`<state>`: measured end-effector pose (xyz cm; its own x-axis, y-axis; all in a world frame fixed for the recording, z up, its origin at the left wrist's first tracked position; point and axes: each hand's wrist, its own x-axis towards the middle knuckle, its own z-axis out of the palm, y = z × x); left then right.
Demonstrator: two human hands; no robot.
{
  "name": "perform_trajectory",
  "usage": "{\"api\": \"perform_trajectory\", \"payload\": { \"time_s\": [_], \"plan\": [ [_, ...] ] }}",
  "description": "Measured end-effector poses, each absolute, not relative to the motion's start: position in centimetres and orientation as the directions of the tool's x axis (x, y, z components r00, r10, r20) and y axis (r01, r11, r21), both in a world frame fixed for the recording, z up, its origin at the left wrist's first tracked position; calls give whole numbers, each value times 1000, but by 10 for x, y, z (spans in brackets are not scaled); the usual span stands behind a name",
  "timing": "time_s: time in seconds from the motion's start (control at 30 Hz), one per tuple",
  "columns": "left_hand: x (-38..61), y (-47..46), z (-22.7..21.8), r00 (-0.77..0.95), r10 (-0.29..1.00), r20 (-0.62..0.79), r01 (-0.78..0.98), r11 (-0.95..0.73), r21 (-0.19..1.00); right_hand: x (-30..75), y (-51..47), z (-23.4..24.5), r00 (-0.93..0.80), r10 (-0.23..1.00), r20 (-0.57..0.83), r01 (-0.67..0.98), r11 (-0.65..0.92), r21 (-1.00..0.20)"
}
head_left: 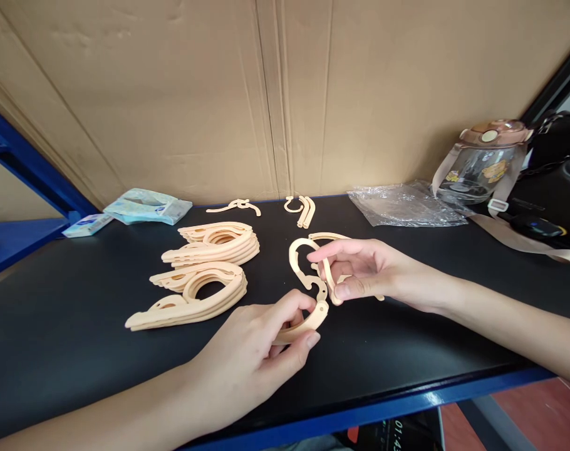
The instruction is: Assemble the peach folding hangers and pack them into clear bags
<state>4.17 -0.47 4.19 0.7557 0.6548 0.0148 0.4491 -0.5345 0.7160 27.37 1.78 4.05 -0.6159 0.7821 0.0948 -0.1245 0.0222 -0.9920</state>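
Observation:
My left hand (259, 351) pinches the curved cream arm (308, 324) of a folding hanger between thumb and fingers. At its holed end, this arm meets the base of a cream hanger hook (294, 255), which curves up and away. My right hand (374, 270) grips a second hanger arm (330, 283) by thumb and fingers, its lower end close beside the joint. Whether that end touches the hook is unclear. More cream hanger pieces (329, 236) lie behind my right hand, partly hidden. To the left are two stacks of folded hangers, a nearer stack (219, 307) and a farther stack (228, 254).
At the back of the black table (101, 282) lie a loose hanger (240, 205), a small hook (292, 207) and hanger arms (306, 213). A tissue pack (148, 207) is back left. Clear plastic bag (402, 203), strapped bottle (482, 166) and black bag (557, 188) stand right.

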Motion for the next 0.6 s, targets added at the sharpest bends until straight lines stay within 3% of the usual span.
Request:
{"api": "perform_trajectory", "payload": {
  "time_s": [0.33, 0.6],
  "plan": [
    [43, -7, 40, 766, 640, 68, 413, -570, 711, 273, 18, 40, -583, 811, 37, -161, -71, -984],
    [41, -7, 39, 768, 637, 64, 427, -584, 690, 275, 18, 40, -592, 801, 97, -145, 12, -989]
  ]
}}
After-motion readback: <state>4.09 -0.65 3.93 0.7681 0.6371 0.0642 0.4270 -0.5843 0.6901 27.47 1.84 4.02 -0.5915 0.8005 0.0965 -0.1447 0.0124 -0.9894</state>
